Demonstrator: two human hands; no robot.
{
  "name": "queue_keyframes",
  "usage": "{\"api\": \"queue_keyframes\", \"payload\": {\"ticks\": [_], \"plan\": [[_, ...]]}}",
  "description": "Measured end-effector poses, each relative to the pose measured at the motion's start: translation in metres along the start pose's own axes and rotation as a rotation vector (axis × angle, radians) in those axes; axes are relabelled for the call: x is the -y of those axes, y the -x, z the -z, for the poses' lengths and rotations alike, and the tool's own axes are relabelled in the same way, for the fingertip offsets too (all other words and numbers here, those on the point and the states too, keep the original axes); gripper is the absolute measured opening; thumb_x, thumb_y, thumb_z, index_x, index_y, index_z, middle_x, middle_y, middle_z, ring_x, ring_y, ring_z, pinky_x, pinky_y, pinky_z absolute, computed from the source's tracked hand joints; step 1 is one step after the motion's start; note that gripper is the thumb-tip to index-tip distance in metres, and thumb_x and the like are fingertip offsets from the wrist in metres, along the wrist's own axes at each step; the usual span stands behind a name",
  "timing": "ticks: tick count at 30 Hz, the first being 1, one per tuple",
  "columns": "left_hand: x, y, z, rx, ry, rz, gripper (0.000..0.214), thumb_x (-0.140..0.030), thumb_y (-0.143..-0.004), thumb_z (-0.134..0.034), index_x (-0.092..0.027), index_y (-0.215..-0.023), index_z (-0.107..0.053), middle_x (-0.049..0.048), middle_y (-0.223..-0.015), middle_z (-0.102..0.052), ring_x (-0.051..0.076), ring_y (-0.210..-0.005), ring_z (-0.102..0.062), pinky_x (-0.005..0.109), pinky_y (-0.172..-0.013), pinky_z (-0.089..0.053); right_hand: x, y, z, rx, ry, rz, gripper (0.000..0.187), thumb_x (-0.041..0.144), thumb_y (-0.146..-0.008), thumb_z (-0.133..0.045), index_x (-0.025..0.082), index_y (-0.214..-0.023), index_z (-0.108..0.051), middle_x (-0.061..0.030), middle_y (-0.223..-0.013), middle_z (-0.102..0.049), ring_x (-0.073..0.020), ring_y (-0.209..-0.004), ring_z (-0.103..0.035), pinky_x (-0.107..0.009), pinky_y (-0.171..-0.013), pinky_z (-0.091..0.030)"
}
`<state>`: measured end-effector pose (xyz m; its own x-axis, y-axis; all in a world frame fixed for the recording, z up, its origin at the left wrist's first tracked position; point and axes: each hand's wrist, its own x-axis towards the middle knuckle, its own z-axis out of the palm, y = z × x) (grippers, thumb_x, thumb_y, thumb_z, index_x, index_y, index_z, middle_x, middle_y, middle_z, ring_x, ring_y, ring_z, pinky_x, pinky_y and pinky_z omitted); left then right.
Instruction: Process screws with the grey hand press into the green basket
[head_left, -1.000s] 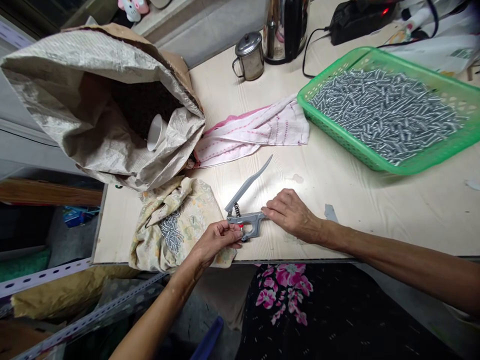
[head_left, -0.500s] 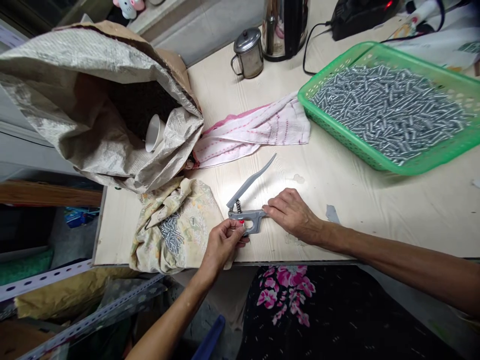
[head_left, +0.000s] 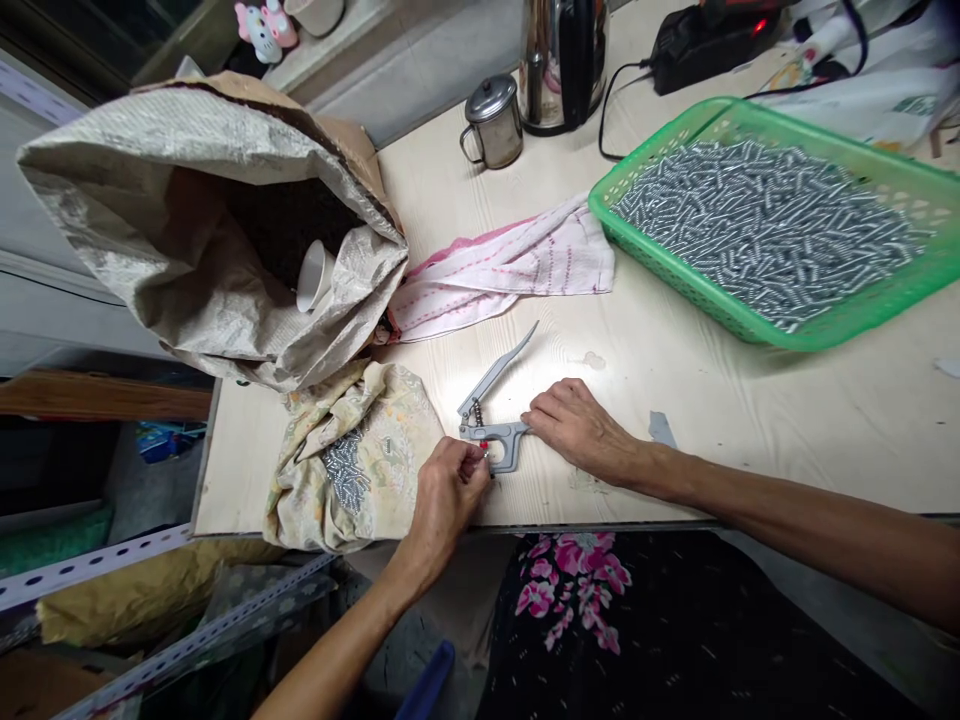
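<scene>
A grey spring-loaded hand plier (head_left: 508, 432) lies on the table, its upper lever raised and a coil spring between the arms. My right hand (head_left: 574, 425) is closed on the end of its lower handle. At the plier's jaw end, beside a small red part (head_left: 484, 445), the fingertips of my left hand (head_left: 450, 490) are pinched together. Whatever they hold is too small and too covered to name. Left of that hand, a patterned yellowish cloth (head_left: 401, 410) bears a pile of small silvery spring-like pieces (head_left: 346, 470).
A green basket (head_left: 697, 300) full of silvery spring-like pieces (head_left: 772, 225) stands at the right. An open paper-lined sack (head_left: 225, 310) with a white cup (head_left: 315, 275) is at the left. Behind are a pink-white towel (head_left: 510, 260), a lidded metal mug (head_left: 495, 125) and a kettle (head_left: 562, 65).
My left fingers have curled in more tightly at the jaw end, the hand turning slightly. The plier's lever tip appears slightly lower and further left. My right hand keeps its hold.
</scene>
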<state>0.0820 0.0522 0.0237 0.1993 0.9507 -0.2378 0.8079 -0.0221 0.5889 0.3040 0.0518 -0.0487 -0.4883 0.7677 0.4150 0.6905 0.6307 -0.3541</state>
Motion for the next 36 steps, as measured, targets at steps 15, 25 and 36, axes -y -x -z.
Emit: {"api": "queue_keyframes", "payload": {"ticks": [15, 25, 36], "plan": [[0.045, 0.015, -0.016, -0.077, -0.538, -0.345, 0.026, -0.008, -0.094, -0.043, -0.013, -0.114, -0.059, 0.0087, -0.092, -0.061, 0.020, -0.083, -0.060, 0.030, -0.073, -0.051, -0.001, -0.006, 0.005, 0.098, -0.012, -0.069, 0.020, 0.028, -0.100, -0.048, 0.016, -0.105, -0.063, -0.0068, -0.094, -0.060, -0.0223, -0.089, -0.048, -0.038, -0.082, -0.033], [0.034, 0.015, -0.009, -0.037, -0.425, -0.279, 0.022, -0.008, -0.091, -0.043, -0.016, -0.093, -0.064, 0.0094, -0.089, -0.064, 0.022, -0.084, -0.061, 0.033, -0.074, -0.051, -0.030, -0.038, 0.052, 0.089, 0.192, -0.133, 0.027, 0.017, -0.101, -0.038, 0.014, -0.101, -0.065, -0.0096, -0.095, -0.060, -0.0224, -0.088, -0.049, -0.033, -0.073, -0.038], [0.018, 0.008, -0.010, -0.087, 0.581, 0.305, 0.030, -0.042, -0.073, -0.070, -0.013, -0.082, -0.069, 0.0018, -0.066, -0.064, 0.012, -0.055, -0.055, 0.022, -0.052, -0.046, -0.012, -0.016, 0.027, 0.362, 0.033, -0.033, 0.018, 0.019, -0.099, -0.042, 0.016, -0.090, -0.057, -0.0078, -0.092, -0.059, -0.0201, -0.082, -0.051, -0.032, -0.069, -0.036]]}}
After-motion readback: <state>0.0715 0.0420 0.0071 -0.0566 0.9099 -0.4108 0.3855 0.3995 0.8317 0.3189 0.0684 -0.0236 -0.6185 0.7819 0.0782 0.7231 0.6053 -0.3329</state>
